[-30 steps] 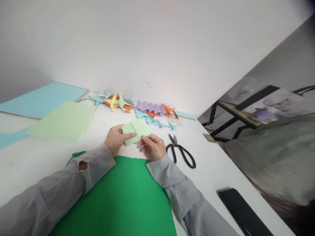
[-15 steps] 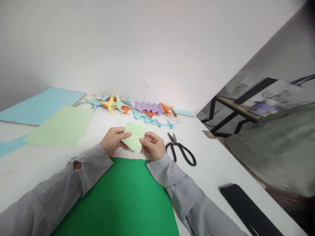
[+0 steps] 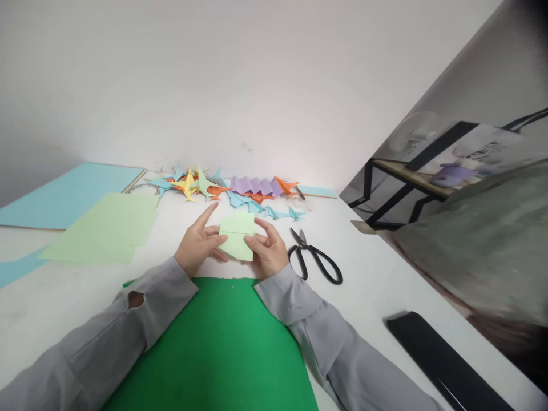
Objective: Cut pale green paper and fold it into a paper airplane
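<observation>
A small pale green square of folded paper (image 3: 237,242) is held up between my two hands, with a horizontal line across its middle. My left hand (image 3: 197,240) pinches its left edge between thumb and fingers, the index finger lifted away. On the right edge, my right hand (image 3: 268,248) grips the paper with the thumb in front and fingers partly hidden behind. Below the hands lies a green sheet (image 3: 214,342), partly covered by my grey sleeves. Black-handled scissors (image 3: 314,254) rest open just right of my right hand.
Folded paper cranes (image 3: 192,184) in several colours and a pleated purple paper (image 3: 254,186) line the wall. Pale green sheets (image 3: 107,228) and a blue sheet (image 3: 72,197) lie at left. A long black object (image 3: 440,359) is near the right table edge.
My left index finger has lifted off the paper and points up. The paper has turned slightly and sits straighter, a bit further right. The view has shifted a little.
</observation>
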A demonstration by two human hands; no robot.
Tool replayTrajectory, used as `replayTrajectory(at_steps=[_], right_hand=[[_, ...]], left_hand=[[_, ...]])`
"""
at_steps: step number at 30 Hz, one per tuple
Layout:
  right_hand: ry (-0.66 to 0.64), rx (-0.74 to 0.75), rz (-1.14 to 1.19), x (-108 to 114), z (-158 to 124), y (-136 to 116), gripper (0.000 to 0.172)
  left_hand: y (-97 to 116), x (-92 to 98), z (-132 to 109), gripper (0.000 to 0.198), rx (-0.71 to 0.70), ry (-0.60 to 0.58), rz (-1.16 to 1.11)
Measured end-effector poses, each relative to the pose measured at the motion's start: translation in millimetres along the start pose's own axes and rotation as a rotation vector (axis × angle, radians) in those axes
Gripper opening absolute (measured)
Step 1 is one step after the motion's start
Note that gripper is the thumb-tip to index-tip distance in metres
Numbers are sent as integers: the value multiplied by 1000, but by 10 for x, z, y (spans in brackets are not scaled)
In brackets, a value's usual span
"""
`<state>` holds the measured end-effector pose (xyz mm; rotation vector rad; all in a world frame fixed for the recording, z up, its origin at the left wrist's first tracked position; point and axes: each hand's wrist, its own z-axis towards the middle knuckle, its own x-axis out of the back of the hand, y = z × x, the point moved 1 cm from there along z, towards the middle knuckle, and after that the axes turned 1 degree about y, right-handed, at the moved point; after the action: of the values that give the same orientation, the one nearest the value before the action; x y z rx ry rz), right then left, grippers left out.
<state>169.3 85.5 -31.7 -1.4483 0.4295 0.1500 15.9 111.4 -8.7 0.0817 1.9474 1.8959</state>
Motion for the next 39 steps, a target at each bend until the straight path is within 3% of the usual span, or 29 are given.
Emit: replayTrajectory(at_steps=[2, 5, 7, 11, 15, 20, 24, 28, 39], right_hand=[[8, 57, -58, 0, -12, -10, 64], [-4, 145, -218, 7, -17, -18, 39], [-3, 187, -297, 17, -12, -10, 30], [18, 195, -334, 37, 2, 20, 32], [46, 168, -351, 35, -7, 16, 30], [110, 183, -358, 13, -21, -36, 19], [119, 285, -397, 15, -11, -59, 13], [130, 302, -384, 46, 16, -38, 13], [106, 154, -318, 36, -7, -47, 26]], left_hand=[[-26, 11, 10, 75, -18, 3, 45], [-57, 27, 27, 48, -19, 36, 124], [-59, 30, 34, 48, -36, 56, 124], [-47, 30, 37, 50, -44, 89, 113], [-42, 33, 37, 36, -88, 142, 204], [-25, 37, 40, 23, -251, 168, 325], [1, 49, 46, 12, -339, 162, 366], [6, 41, 39, 10, -250, 90, 306], [-14, 14, 18, 37, 26, 120, 127]])
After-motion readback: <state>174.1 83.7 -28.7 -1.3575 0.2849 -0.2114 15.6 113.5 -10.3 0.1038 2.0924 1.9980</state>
